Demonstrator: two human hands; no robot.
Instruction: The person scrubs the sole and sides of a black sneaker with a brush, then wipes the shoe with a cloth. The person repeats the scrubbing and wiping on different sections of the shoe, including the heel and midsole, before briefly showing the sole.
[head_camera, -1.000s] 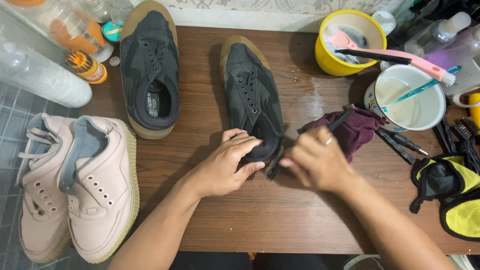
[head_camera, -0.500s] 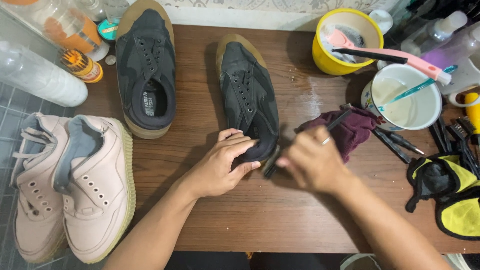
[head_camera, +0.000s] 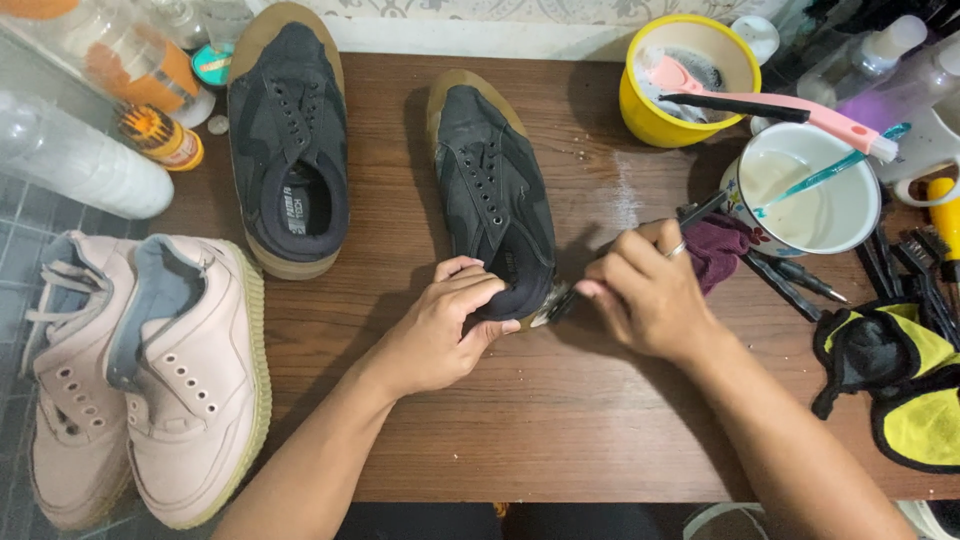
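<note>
A black lace-less sneaker with a tan sole (head_camera: 495, 190) lies on the brown wooden table (head_camera: 560, 430), toe pointing away. My left hand (head_camera: 445, 325) grips its heel. My right hand (head_camera: 650, 290) holds a dark-handled brush (head_camera: 700, 210) whose bristle end (head_camera: 552, 305) touches the heel's right side. A second black sneaker (head_camera: 290, 130) lies to the left, apart from both hands.
A pale pink pair of sneakers (head_camera: 140, 370) sits at the left edge. A yellow bowl (head_camera: 685, 85) with a pink brush, a white cup (head_camera: 815, 190) with a teal toothbrush, a maroon cloth (head_camera: 725, 250), several small tools and yellow-black gloves (head_camera: 900, 390) crowd the right. Bottles stand at top left.
My right hand has shifted slightly right and up along the heel with the brush. My left hand keeps the same hold on the heel.
</note>
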